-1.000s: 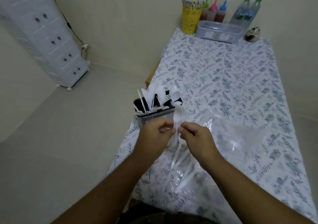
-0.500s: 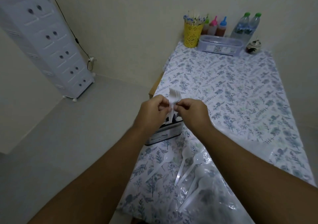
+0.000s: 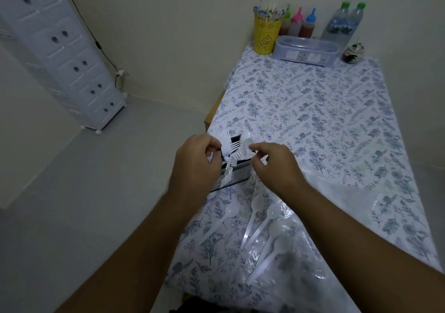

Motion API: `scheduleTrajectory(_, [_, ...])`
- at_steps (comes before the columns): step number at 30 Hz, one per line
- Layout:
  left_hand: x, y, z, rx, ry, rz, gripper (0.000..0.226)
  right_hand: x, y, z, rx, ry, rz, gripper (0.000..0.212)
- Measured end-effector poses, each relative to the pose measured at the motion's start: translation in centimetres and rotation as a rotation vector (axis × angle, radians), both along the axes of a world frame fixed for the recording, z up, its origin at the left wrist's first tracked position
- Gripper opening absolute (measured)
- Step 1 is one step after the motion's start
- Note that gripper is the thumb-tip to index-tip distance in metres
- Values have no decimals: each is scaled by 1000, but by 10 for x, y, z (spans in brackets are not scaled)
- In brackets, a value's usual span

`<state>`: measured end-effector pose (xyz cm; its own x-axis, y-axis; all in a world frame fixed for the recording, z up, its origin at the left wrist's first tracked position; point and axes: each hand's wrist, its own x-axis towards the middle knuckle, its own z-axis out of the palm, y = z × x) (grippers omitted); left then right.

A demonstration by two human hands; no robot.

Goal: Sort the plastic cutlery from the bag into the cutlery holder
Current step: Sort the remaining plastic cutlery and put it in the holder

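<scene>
The cutlery holder [image 3: 238,175], a dark-rimmed box with a pale label wall, stands near the table's left edge with white forks and spoons [image 3: 246,141] sticking out of it. Both hands hover over its top. My left hand [image 3: 195,162] pinches a white plastic fork [image 3: 227,173] that hangs tines-down in front of the holder. The fingers of my right hand [image 3: 274,166] are closed on a second white fork [image 3: 237,155], its tines pointing left above the holder. Several loose white spoons [image 3: 255,208] lie nearer me, partly on the clear plastic bag [image 3: 320,218].
The table carries a floral cloth [image 3: 313,110]. At its far end stand a yellow cup of sticks [image 3: 266,35], sauce bottles [image 3: 309,23], two water bottles [image 3: 343,23], a lidded plastic box [image 3: 305,51] and a small pot [image 3: 354,52]. A white drawer tower [image 3: 65,57] stands on the floor at left.
Both hands rose from the bag with cutlery pinched between them and moved forward over the holder. They have now parted slightly, one fork hanging tines-down from my left hand.
</scene>
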<state>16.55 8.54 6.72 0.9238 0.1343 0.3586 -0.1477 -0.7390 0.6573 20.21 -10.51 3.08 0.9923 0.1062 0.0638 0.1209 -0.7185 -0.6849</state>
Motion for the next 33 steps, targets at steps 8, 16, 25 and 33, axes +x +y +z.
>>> scheduleTrajectory(8, [-51,-28,-34,-229,402,-31,28,-16,16,-8,100,-97,173,47])
scheduleTrajectory(16, [-44,-59,-51,-842,437,81,41,-13,29,-18,128,-140,92,22])
scheduleTrajectory(25, [-38,-48,-75,-940,604,259,25,-30,9,-31,173,-176,71,31])
scheduleTrajectory(33, [-55,-23,-128,-67,638,52,5,-60,-32,-80,-146,347,-67,27])
